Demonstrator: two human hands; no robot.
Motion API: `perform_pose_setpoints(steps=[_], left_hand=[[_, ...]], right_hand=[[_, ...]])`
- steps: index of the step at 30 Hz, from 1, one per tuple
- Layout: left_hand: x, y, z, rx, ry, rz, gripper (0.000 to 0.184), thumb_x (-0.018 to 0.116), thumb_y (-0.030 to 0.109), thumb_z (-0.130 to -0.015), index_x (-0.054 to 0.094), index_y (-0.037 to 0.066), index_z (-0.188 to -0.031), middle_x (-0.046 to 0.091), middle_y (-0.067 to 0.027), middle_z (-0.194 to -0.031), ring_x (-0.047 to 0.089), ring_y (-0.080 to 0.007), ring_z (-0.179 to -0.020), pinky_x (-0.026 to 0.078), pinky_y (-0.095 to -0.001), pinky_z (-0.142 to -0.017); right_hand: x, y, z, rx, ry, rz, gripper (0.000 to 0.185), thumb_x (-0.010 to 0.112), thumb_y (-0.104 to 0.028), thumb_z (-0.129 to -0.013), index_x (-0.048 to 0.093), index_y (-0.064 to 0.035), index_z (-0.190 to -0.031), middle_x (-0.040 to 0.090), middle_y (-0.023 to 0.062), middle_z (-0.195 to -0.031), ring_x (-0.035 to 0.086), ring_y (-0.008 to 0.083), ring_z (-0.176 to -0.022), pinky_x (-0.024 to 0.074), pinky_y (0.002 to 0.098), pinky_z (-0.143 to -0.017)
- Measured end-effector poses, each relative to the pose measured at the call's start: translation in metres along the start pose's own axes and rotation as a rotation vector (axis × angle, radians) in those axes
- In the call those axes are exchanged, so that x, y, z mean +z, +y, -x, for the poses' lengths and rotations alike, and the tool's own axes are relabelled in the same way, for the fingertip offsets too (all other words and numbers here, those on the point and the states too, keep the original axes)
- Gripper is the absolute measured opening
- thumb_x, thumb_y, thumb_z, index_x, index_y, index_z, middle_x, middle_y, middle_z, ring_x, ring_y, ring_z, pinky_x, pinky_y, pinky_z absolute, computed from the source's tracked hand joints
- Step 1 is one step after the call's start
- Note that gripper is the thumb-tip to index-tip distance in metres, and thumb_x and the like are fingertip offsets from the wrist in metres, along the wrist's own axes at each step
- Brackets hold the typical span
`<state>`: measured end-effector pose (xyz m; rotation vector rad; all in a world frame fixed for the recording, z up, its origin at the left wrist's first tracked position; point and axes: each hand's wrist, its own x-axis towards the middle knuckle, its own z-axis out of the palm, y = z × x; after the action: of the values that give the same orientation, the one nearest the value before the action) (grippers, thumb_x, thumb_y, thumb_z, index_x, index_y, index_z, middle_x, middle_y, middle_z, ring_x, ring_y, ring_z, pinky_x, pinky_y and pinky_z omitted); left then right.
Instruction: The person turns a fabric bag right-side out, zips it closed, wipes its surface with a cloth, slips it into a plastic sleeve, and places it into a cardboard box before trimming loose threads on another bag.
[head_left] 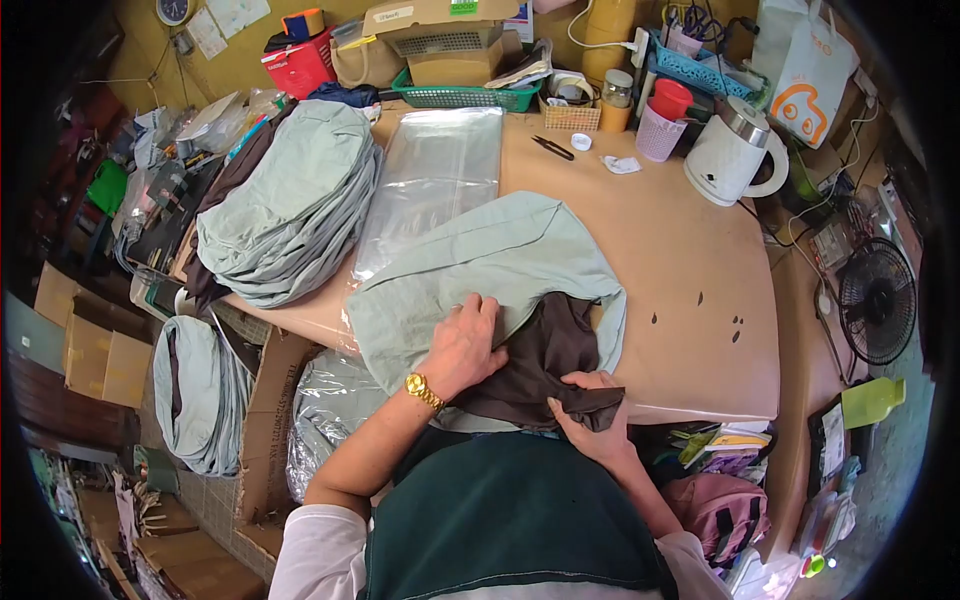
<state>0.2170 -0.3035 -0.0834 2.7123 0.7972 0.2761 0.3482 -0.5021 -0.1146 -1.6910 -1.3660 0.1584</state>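
A pale grey-green sewn fabric piece (pixel 470 245) with a dark brown lining (pixel 550 345) lies spread at the table's near edge, in front of my body. My left hand (pixel 468 345), with a gold watch at the wrist, is on the pale fabric, fingers curled at the edge where the brown lining shows. On the right, my right hand (pixel 592 408) pinches a fold of the brown lining between thumb and fingers. Clear plastic sheets or bags (pixel 440 160) lie flat just beyond the piece, partly under it.
A stack of similar pale pieces (pixel 290 190) sits at the table's left; another bundle (pixel 200 400) is lower left beside an open carton (pixel 270 430). Small snips (pixel 553 148), a white kettle (pixel 735 150) and a pink cup (pixel 660 135) stand or lie farther back. A fan (pixel 877 300) is at right.
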Motion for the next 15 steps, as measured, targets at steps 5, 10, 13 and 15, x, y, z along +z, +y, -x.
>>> perform_pose_setpoints(steps=[5, 10, 13, 15], left_hand=[[0.005, 0.014, 0.010, 0.055, -0.096, -0.229, 0.042, 0.066, 0.000, -0.070, 0.048, -0.003, -0.108, 0.050, -0.0168, -0.105, 0.057, -0.0362, -0.098, 0.055, -0.0431, -0.075], [0.017, -0.016, 0.003, 0.182, 0.080, -0.065, 0.031, 0.064, 0.001, -0.075, 0.052, 0.003, -0.104, 0.054, -0.0140, -0.093, 0.060, -0.0336, -0.083, 0.052, -0.0430, -0.066], [0.002, -0.022, -0.004, 0.211, 0.213, 0.045, 0.018, 0.065, 0.006, -0.078, 0.057, 0.006, -0.094, 0.055, -0.0110, -0.082, 0.060, -0.0333, -0.074, 0.049, -0.0425, -0.062], [-0.022, -0.009, -0.010, 0.245, 0.401, -0.036, 0.010, 0.066, 0.010, -0.078, 0.061, 0.008, -0.086, 0.055, -0.0077, -0.077, 0.059, -0.0303, -0.071, 0.049, -0.0406, -0.060]], right_hand=[[0.000, -0.011, -0.007, 0.049, -0.023, -0.043, 0.033, 0.080, -0.013, -0.070, 0.063, -0.0036, -0.096, 0.061, 0.0102, -0.084, 0.057, 0.0271, -0.078, 0.0463, 0.0358, -0.071], [0.006, -0.021, -0.014, 0.045, -0.023, -0.200, 0.030, 0.079, -0.012, -0.070, 0.064, -0.0035, -0.094, 0.060, 0.0104, -0.087, 0.057, 0.0270, -0.079, 0.0469, 0.0354, -0.073], [0.012, -0.019, -0.020, 0.062, -0.026, -0.373, 0.031, 0.075, -0.008, -0.069, 0.063, -0.0026, -0.097, 0.061, 0.0118, -0.095, 0.059, 0.0284, -0.086, 0.0481, 0.0360, -0.079], [0.015, -0.023, -0.035, -0.195, -0.064, -0.307, 0.033, 0.070, -0.004, -0.067, 0.062, -0.0016, -0.099, 0.060, 0.0135, -0.104, 0.061, 0.0299, -0.094, 0.0486, 0.0368, -0.085]])
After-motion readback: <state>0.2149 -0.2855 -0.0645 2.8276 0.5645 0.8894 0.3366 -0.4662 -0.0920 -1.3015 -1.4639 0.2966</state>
